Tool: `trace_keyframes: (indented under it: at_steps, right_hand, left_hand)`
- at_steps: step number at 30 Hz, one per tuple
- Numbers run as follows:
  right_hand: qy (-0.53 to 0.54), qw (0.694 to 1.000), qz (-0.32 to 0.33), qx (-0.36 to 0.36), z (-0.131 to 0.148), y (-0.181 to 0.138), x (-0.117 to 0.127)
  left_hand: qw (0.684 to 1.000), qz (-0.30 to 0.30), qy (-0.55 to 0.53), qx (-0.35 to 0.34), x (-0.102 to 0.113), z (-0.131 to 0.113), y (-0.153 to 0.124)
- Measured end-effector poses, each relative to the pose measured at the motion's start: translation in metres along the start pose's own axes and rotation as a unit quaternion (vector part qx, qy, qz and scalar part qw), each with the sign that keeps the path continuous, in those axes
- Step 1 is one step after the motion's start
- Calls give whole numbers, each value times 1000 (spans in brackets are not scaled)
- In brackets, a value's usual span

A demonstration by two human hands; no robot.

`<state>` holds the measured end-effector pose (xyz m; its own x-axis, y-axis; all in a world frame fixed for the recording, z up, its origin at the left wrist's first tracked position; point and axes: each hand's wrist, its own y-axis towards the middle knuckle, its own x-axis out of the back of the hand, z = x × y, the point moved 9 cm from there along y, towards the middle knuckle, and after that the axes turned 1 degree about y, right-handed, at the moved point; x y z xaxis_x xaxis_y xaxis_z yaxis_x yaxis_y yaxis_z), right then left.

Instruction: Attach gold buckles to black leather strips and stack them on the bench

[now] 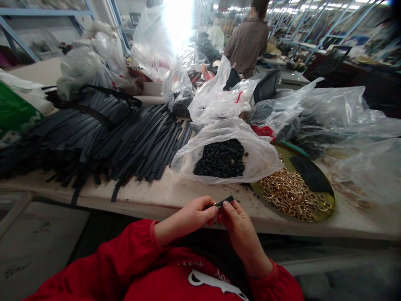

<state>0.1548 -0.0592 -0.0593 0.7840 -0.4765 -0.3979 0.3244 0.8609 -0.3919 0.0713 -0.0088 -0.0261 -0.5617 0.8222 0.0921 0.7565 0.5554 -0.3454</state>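
Note:
Close to the table's front edge, my two hands meet over a short black strap [226, 202]. My right hand [236, 219] pinches the strap, its thumb lying on top. Fingers and thumb of my left hand [200, 211] close on a small gold buckle [216, 204] at the strap's left end; whether the strap passes through it I cannot tell. Just beyond, an open clear plastic bag [263, 161] holds many small black loops [221, 159]. To the right, a round tray [330, 196] carries a heap of gold buckles [286, 192] and a flat black piece [310, 173].
Long black straps [125, 142] lie in a thick pile on the left of the table [138, 192]. Filled plastic bags [219, 96] crowd the back and right. A green bag [15, 108] stands far left. A person [249, 42] is beyond the table, back turned.

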Motion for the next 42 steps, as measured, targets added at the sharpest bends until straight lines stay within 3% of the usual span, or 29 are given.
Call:
trace_keyframes:
  at_steps: [3,10,12,14,16,21,26,29,30,32,33,35,37,42]
  right_hand:
    - [-16,1000,19,2,3,-4,-5]
    - [-164,985,18,58,8,-6,-7]
    - [-247,963,-6,112,17,-9,-5]
    - [-336,921,-41,194,32,-15,-4]
    - [-377,896,-50,229,40,-18,-4]
    - [-226,970,84,45,12,-6,-7]
    - [-252,953,151,71,30,-2,-24]
    - [-325,920,202,85,50,14,-28]
    - [-361,908,184,104,62,26,-22]
    - [-456,867,72,186,97,57,-3]
    - [-522,820,11,235,114,70,3]
    - [-676,690,-47,254,125,101,5]
    - [-738,630,-58,233,121,128,4]
    - [-772,601,-55,198,104,151,2]
  left_hand:
    - [1000,-8,-9,27,0,8,-1]
    - [995,-65,74,-15,3,8,-5]
    - [992,-73,107,-11,3,10,-7]
    - [987,-86,138,-12,4,8,-9]
    - [982,-92,166,-17,6,4,-12]
    - [988,-23,154,-21,4,-1,-12]
    - [998,-31,60,3,13,8,0]
    - [999,-15,35,-35,11,0,7]
    - [998,-12,46,-44,11,-3,9]
    - [995,-30,77,-46,16,-7,13]
    - [994,-47,89,-43,21,-8,15]
    - [992,-73,95,-36,27,-8,19]
    - [993,-70,87,-26,29,-6,23]
    - [996,-69,61,-13,32,3,26]
